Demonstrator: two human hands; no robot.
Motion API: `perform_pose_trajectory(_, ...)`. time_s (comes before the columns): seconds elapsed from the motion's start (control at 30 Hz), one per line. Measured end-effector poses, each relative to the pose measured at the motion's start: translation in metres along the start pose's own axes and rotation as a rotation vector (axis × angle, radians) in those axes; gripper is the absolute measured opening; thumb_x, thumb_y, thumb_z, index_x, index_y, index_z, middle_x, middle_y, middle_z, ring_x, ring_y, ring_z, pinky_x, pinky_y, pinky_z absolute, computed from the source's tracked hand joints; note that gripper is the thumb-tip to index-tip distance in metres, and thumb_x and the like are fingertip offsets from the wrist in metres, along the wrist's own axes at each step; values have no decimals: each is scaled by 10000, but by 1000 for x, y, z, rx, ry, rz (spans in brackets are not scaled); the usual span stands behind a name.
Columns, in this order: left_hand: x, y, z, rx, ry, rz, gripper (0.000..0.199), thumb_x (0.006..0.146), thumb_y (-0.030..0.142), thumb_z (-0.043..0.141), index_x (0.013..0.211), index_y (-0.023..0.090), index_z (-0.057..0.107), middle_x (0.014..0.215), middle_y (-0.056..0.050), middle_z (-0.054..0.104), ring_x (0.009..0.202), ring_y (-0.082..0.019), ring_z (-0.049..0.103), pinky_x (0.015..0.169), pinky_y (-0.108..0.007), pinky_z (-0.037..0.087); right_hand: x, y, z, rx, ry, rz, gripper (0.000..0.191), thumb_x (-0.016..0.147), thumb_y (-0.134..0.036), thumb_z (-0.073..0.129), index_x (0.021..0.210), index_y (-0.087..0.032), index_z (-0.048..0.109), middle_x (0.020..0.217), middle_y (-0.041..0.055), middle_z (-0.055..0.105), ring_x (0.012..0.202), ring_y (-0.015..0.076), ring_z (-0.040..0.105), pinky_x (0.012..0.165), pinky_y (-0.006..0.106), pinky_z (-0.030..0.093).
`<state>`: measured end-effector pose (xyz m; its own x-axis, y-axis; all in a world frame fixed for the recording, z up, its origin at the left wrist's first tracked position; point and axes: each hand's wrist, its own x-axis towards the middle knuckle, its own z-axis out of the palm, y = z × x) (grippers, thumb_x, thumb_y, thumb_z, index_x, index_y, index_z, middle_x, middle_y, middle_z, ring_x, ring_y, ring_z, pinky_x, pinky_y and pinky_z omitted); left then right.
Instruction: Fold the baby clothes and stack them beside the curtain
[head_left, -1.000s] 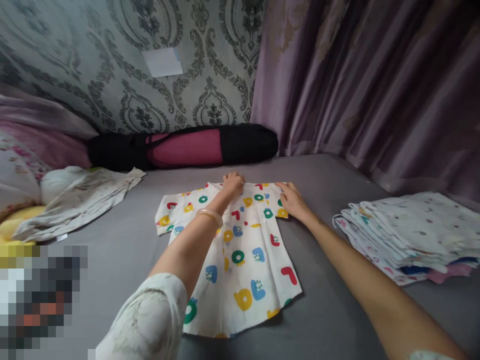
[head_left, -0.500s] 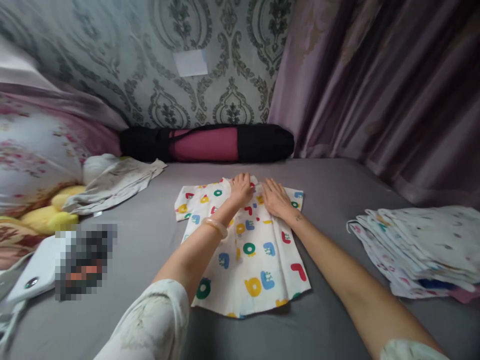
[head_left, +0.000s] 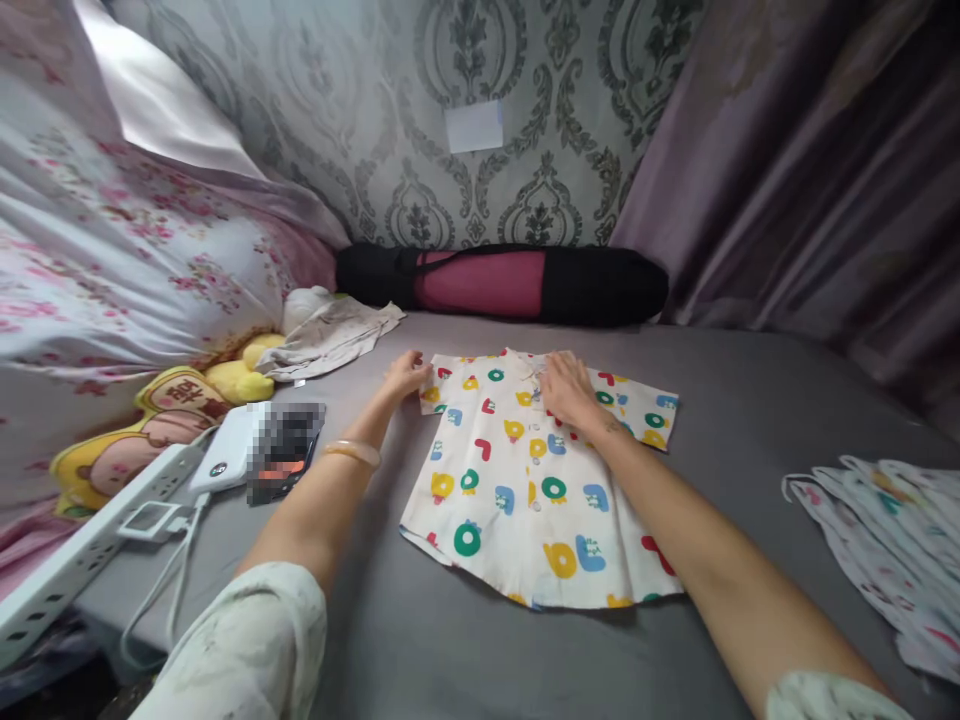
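Observation:
A small white short-sleeved shirt [head_left: 517, 480], printed with red, yellow, green and blue letter-like figures, lies spread with its front up and its collar at the far end. At its left sleeve, my left hand [head_left: 409, 374] has curled fingers closed on the sleeve's outer edge; a pale bangle [head_left: 351, 452] circles that wrist. My right hand [head_left: 568, 388] lies on the shirt just right of the collar, its fingers stretched over the cloth and partly hiding that shoulder. The right sleeve [head_left: 651, 408] extends outward.
A stack of folded clothes [head_left: 877, 560] sits at the right. At left are a white power strip [head_left: 97, 540], a white charging device [head_left: 229, 450], a yellow plush toy [head_left: 112, 460] and a crumpled light garment [head_left: 334, 335]. A black-and-pink long bag [head_left: 480, 285] lies along the wall.
My left hand has moved from the collar to the left sleeve. My right hand stays near the collar. The view has turned left, and the right sleeve now lies further out.

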<state>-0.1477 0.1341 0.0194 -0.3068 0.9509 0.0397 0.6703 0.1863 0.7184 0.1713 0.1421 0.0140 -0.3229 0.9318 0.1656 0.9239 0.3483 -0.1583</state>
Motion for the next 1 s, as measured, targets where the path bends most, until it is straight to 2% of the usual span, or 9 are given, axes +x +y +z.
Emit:
perform_pose_trajectory(0.1,0,-2,6,-102,-59,-26,420,697,326,712,1084,182,633,1033,-85,698,935,-234,638,739,-276,496,15,-44,8,46,-102,-133,594,982,-341,229,1491,-49,318,1579,132,260,1468,234,166,1198,414,51)
perform_pose_trajectory(0.2,0,2,13,-195,-129,-5,460,682,318,713,1114,179,635,1033,-63,706,880,-199,649,667,-231,499,31,-71,19,81,-181,-166,611,988,-374,223,1503,-54,293,1592,121,225,1476,214,132,1196,387,27)
perform_pose_trajectory(0.3,2,5,14,-299,-197,30,474,683,298,683,1133,159,628,1066,-61,699,849,-174,652,652,-217,502,42,-77,29,123,-238,-92,652,993,-432,185,1515,-47,258,1598,123,202,1477,227,122,1192,394,51)
perform_pose_trajectory(0.4,5,8,9,-400,-241,38,459,658,274,672,1097,143,639,1009,-56,708,813,-169,655,682,-237,513,45,-73,38,128,-242,-26,686,991,-470,159,1530,-47,208,1608,119,155,1481,234,94,1189,408,38)
perform_pose_trajectory(0.6,13,9,-6,-389,-364,-18,266,568,247,709,802,149,628,728,-11,664,659,-160,614,606,-251,477,39,-72,44,93,-178,-46,683,986,-493,175,1532,-88,232,1605,117,174,1478,232,107,1186,416,35)
perform_pose_trajectory(0.7,17,6,-12,-373,-347,-42,266,548,211,722,758,167,564,711,-2,633,670,-159,611,605,-248,470,38,-74,42,81,-159,-56,672,985,-499,189,1527,-108,258,1598,126,204,1474,244,131,1182,427,56)
perform_pose_trajectory(0.8,19,2,-14,-341,-303,-76,258,595,199,705,778,177,525,709,6,594,657,-149,597,602,-249,471,36,-74,42,73,-136,-75,666,979,-526,214,1517,-141,295,1590,138,227,1468,263,155,1177,441,75)
perform_pose_trajectory(0.87,18,0,-11,-285,-215,-85,240,641,200,686,812,176,519,716,12,567,647,-137,578,598,-244,468,36,-73,43,68,-119,-78,663,976,-534,238,1508,-147,317,1585,149,237,1463,272,169,1175,446,81)
perform_pose_trajectory(1.0,11,-3,0,-120,58,-103,318,708,209,666,993,169,531,864,-32,596,735,-148,587,649,-249,481,38,-73,42,100,-127,-76,660,970,-531,289,1503,-143,328,1585,155,235,1465,281,161,1179,461,64)
